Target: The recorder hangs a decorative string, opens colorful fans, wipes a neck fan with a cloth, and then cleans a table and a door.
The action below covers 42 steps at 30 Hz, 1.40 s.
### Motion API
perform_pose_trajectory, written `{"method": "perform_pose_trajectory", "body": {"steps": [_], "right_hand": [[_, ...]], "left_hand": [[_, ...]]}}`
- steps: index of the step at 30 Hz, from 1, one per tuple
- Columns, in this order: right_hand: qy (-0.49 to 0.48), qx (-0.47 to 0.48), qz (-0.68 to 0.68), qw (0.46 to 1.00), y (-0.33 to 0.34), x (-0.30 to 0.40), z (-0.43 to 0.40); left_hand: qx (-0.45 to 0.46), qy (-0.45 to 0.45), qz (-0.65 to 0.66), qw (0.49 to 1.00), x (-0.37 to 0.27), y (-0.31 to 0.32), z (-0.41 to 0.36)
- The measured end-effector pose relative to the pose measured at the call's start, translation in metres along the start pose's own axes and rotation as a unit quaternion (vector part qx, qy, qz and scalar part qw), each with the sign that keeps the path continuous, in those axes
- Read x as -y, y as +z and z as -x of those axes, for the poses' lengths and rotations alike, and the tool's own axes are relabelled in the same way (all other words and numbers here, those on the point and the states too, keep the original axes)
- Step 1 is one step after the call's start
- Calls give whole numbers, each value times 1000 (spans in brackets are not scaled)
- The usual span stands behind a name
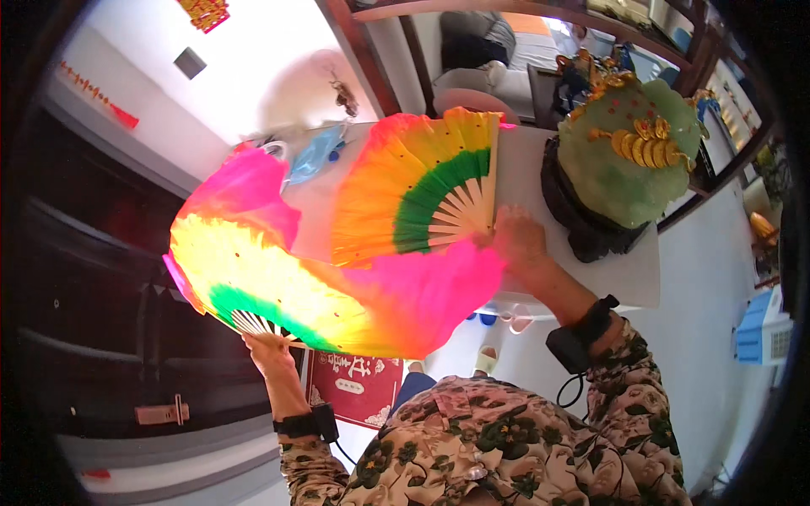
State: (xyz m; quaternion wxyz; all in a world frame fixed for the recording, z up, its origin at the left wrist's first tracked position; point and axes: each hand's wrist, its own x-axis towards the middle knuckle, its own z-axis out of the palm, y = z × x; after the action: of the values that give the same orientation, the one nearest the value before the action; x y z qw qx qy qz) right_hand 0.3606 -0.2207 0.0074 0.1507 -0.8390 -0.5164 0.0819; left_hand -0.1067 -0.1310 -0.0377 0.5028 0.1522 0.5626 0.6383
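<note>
Spread wide on the left is a folding dance fan (266,272) of yellow, green and pink cloth. My left hand (271,351) grips it where its pale ribs meet. A second folding fan (380,190), orange and yellow with a green band, is fanned out over the table top. My right hand (519,237) is closed around the rib end of this one. The pink cloth edge of the left fan sweeps across below the second fan and reaches close to my right hand. Black straps with small boxes circle both my wrists.
A white table (585,284) carries a green stone ornament (633,171) with gold coins on a dark base, and a blue face mask (316,152). A dark door (95,303) is at left. On the floor are a red mat (351,389) and pink slippers (520,319).
</note>
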Motion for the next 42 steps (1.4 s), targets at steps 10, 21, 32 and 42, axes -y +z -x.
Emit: {"method": "perform_pose_trajectory", "body": {"steps": [10, 21, 32, 42], "right_hand": [[-50, -197, -83, 976, 54, -9, -19], [34, -41, -232, 971, 14, -18, 33], [48, -154, -486, 859, -26, 3, 100], [-120, -242, -126, 955, -81, 21, 196]], "left_hand": [[27, -41, 44, 998, -19, -74, -24], [-98, 51, 26, 994, -41, -135, -87], [-83, 195, -55, 976, -109, -166, -119], [9, 487, -308, 817, -132, -145, -150]]}}
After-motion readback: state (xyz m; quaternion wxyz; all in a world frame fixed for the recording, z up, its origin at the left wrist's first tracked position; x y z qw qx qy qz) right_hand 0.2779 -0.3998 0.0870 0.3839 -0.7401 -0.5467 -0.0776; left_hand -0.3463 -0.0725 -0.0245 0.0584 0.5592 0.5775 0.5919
